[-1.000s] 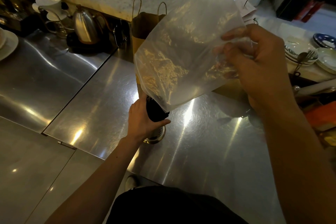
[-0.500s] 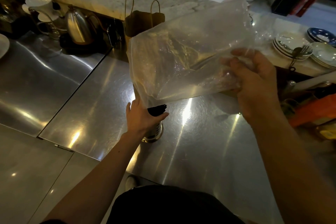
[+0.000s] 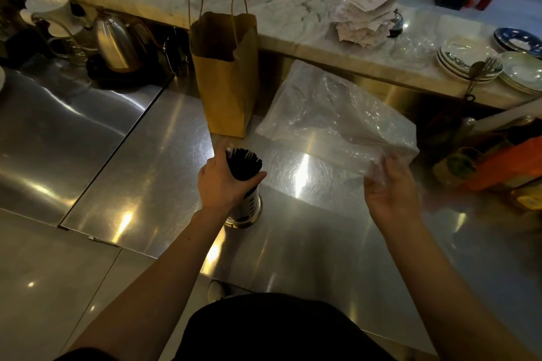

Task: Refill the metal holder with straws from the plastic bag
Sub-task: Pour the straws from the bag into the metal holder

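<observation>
The metal holder (image 3: 245, 209) stands upright on the steel counter (image 3: 140, 173), directly under the left hand (image 3: 223, 183). A thick bundle of black straws (image 3: 243, 163) rises out of its mouth and fans a little at the top. The left hand is wrapped round that bundle just above the holder's rim, thumb on the side facing the right hand (image 3: 391, 195). The right hand is well apart from the left and pinches a lower corner of the clear plastic bag (image 3: 331, 114). The bag spreads limp and crinkled away from that hand toward the front of the marble ledge (image 3: 293, 6). Whether it lies flat on the steel I cannot tell.

Bare steel shows between the two hands and on the near side of both. Beyond the left hand a brown paper bag (image 3: 225, 79) stands open, close to the straw tips. Past the right hand's outer side an orange box (image 3: 504, 164) crowds the counter's edge, with stacked plates (image 3: 466, 58) on the ledge above. A counter seam runs off the left hand's outer side, toward a kettle (image 3: 113, 44).
</observation>
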A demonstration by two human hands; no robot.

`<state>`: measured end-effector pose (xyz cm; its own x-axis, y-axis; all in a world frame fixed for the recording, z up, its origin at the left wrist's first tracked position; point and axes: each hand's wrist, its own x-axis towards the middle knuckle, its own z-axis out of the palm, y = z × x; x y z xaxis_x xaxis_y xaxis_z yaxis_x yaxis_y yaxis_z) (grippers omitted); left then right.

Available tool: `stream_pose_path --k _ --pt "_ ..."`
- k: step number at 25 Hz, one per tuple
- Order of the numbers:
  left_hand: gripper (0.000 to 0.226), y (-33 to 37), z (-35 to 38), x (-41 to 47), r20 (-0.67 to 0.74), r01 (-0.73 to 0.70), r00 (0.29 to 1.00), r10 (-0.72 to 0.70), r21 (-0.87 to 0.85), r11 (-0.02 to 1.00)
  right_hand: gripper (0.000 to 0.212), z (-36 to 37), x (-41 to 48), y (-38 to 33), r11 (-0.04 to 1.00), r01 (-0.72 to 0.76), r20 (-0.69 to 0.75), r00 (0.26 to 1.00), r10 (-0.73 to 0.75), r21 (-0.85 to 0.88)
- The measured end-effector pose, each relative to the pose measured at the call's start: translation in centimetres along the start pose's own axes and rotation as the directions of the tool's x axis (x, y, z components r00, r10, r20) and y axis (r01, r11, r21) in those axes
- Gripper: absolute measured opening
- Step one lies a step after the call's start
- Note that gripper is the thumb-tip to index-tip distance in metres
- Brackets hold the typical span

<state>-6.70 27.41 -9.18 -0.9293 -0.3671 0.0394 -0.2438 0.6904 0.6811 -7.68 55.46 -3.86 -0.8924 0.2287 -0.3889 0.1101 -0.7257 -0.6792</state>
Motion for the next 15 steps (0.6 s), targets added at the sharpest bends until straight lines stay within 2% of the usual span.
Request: stream_pose_path --k 3,6,12,15 --pt "0.094 0.1 -0.1 0.0 0.008 0.012 1.0 -0.012 0.002 1.0 0.023 -2.3 0.3 1.6 0.998 -0.039 -0.154 0.987 0.046 0.051" --pt "0.089 0.2 0.0 0.0 0.009 0.036 0.999 -0.036 0.004 0.999 0.025 -4.1 0.7 3.2 0.988 -0.084 -0.245 0.963 0.115 0.132" --pt "0.096 -0.1 0.3 -0.1 0.047 0.112 0.993 -0.112 -0.002 0.994 0.031 -8.1 2.0 6.8 0.966 -0.202 -0.327 0.913 0.245 0.161" --pt "0.097 0.0 0.4 -0.1 0.046 0.114 0.992 -0.114 -0.001 0.994 0.019 -8.8 2.0 7.6 0.964 -0.202 -0.348 0.903 0.252 0.175"
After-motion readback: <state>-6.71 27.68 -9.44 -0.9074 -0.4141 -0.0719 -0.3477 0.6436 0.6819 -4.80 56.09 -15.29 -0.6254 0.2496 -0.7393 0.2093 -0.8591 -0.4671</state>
